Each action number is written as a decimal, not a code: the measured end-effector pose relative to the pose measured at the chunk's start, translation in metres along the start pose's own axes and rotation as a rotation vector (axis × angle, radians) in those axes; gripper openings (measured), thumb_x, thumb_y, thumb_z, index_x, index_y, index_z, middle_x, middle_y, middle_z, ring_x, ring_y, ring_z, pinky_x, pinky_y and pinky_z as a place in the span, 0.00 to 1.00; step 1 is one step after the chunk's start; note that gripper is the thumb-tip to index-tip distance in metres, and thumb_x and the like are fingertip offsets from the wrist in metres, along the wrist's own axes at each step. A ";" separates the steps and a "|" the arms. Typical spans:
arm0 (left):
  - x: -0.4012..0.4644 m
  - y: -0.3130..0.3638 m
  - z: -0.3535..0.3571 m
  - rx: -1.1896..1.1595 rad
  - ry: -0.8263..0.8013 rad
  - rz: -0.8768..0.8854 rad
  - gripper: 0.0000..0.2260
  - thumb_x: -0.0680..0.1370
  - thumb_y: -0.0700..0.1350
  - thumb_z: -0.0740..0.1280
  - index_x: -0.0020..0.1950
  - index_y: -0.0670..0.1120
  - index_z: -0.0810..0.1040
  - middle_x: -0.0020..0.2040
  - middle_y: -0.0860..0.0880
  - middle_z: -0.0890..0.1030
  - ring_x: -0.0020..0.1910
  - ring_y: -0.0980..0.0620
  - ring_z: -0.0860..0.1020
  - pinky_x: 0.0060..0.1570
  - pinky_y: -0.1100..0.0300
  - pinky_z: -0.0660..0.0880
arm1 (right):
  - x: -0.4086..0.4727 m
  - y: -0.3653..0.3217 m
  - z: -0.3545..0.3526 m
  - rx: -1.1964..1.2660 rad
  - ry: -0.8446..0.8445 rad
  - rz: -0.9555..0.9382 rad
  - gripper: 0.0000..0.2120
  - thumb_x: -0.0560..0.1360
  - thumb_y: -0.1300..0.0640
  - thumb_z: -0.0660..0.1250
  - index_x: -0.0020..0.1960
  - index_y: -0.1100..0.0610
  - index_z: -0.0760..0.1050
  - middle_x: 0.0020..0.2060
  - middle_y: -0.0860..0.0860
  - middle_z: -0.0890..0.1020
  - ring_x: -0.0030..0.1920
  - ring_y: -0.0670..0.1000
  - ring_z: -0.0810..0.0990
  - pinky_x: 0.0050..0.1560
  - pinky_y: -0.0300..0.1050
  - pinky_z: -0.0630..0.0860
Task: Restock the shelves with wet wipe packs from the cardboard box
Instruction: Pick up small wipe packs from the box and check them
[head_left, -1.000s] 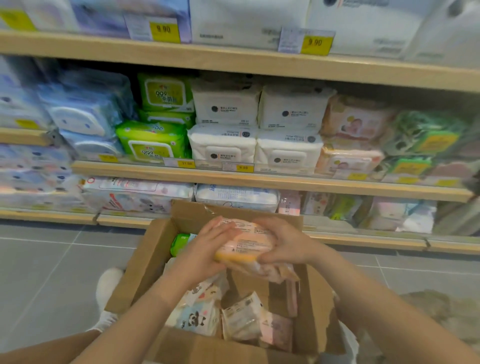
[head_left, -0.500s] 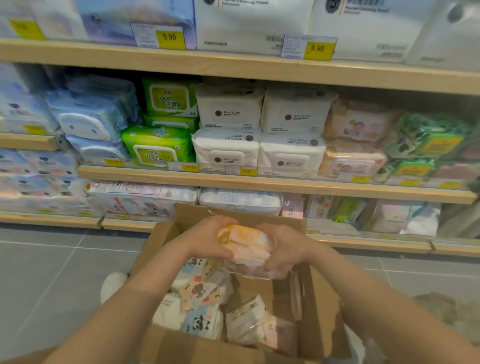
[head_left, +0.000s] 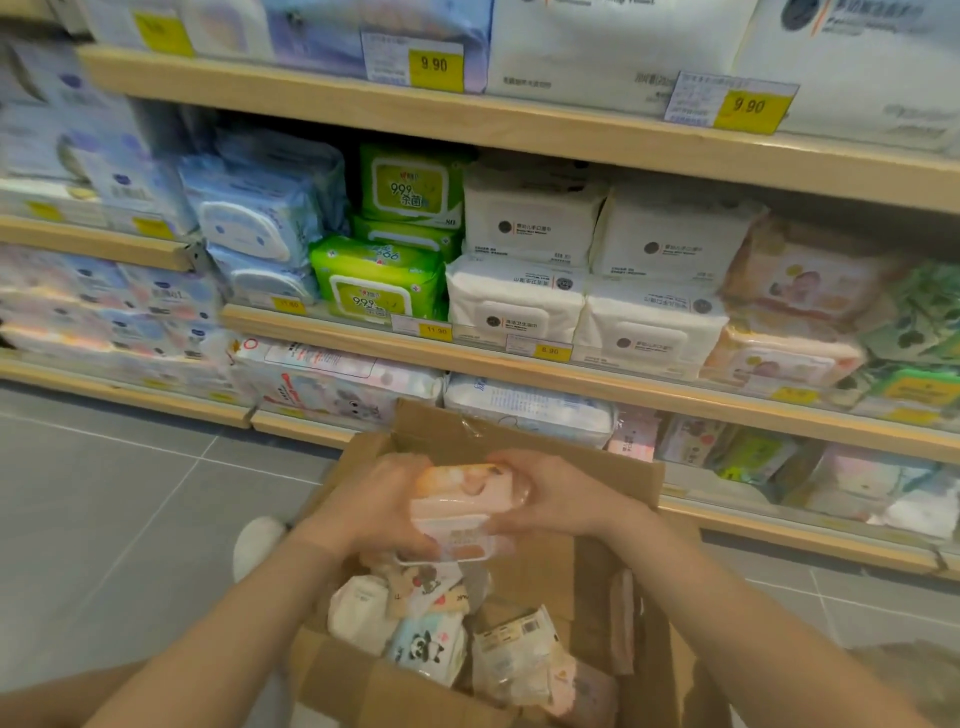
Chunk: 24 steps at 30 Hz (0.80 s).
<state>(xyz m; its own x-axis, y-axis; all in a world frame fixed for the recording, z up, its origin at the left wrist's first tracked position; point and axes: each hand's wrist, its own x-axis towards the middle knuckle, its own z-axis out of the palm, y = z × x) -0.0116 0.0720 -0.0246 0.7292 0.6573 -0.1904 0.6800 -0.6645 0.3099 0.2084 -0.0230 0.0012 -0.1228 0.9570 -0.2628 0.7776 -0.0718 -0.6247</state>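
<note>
Left hand (head_left: 379, 512) and right hand (head_left: 558, 501) clamp a peach pack (head_left: 457, 512) from both sides above the box (head_left: 597, 551), steadying it for shelving beside matching packs (head_left: 789, 322).

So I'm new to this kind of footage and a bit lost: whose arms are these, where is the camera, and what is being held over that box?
There is no machine here. The camera sits on a person's head and looks forward and down, so the two bare arms reaching in from the bottom are that person's own. The left hand and the right hand together grip one peach-and-pink wet wipe pack from either side, just above an open cardboard box that stands on the grey tiled floor. More small packs lie loose inside the box. Behind it are wooden shelves filled with wipe packs in green, white, blue and pink, with yellow price tags along the shelf edges.
</note>
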 end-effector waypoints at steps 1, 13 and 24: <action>-0.006 -0.017 0.001 -0.002 0.011 -0.059 0.33 0.54 0.68 0.72 0.54 0.54 0.71 0.50 0.55 0.76 0.47 0.54 0.73 0.46 0.56 0.75 | 0.006 0.001 0.006 0.040 0.007 0.001 0.36 0.70 0.41 0.71 0.73 0.49 0.61 0.67 0.45 0.71 0.65 0.46 0.70 0.65 0.42 0.68; -0.042 -0.146 0.024 -0.024 0.169 -0.514 0.42 0.55 0.73 0.64 0.64 0.53 0.68 0.56 0.53 0.75 0.54 0.51 0.74 0.57 0.52 0.68 | 0.130 0.042 0.128 -0.301 -0.187 0.011 0.26 0.79 0.50 0.59 0.75 0.51 0.58 0.76 0.50 0.57 0.75 0.51 0.55 0.74 0.45 0.54; -0.023 -0.161 0.047 -0.198 0.216 -0.526 0.44 0.55 0.75 0.59 0.65 0.53 0.67 0.57 0.53 0.74 0.54 0.51 0.72 0.56 0.52 0.69 | 0.179 0.069 0.159 -0.554 -0.262 0.017 0.23 0.81 0.49 0.52 0.76 0.48 0.55 0.76 0.47 0.55 0.76 0.49 0.50 0.74 0.52 0.48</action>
<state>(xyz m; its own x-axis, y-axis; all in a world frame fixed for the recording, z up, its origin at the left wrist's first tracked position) -0.1345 0.1474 -0.1140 0.2528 0.9510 -0.1780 0.9028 -0.1657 0.3970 0.1416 0.0987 -0.2055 -0.2007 0.8511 -0.4852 0.9771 0.1379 -0.1624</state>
